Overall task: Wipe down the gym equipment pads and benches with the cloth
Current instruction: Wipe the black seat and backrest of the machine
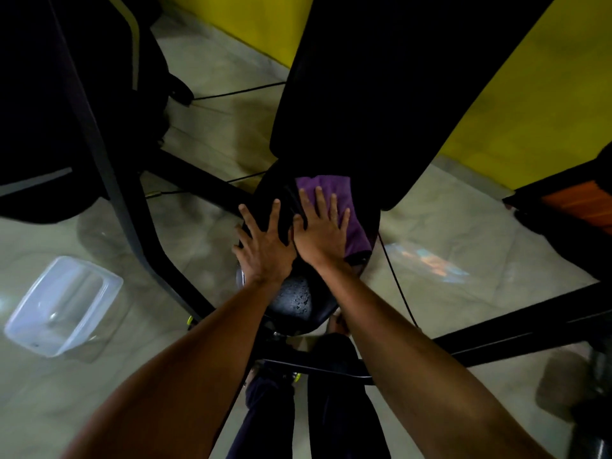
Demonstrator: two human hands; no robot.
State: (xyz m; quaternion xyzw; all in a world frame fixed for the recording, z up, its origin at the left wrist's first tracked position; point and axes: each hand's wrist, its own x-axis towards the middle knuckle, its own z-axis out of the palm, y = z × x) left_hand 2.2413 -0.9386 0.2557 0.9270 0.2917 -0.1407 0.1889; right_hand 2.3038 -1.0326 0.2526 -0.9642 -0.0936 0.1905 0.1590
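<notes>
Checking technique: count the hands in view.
2: the left hand flat on the bare seat pad, the right hand beside it, flat on the purple cloth.

The right hand (319, 231) hides much of the purple cloth (334, 188); the back pad (381, 94) runs off the top edge.

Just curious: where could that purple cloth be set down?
Bare floor right of the seat, beyond the cable; more this side of the plastic tub. The seat is crowded: left hand, right hand and cloth lie on it.

Dim light. Yellow wall (516, 94) behind; glossy grey floor (463, 226); clear plastic tub (63, 306) left; black cable (238, 91) across floor.
</notes>
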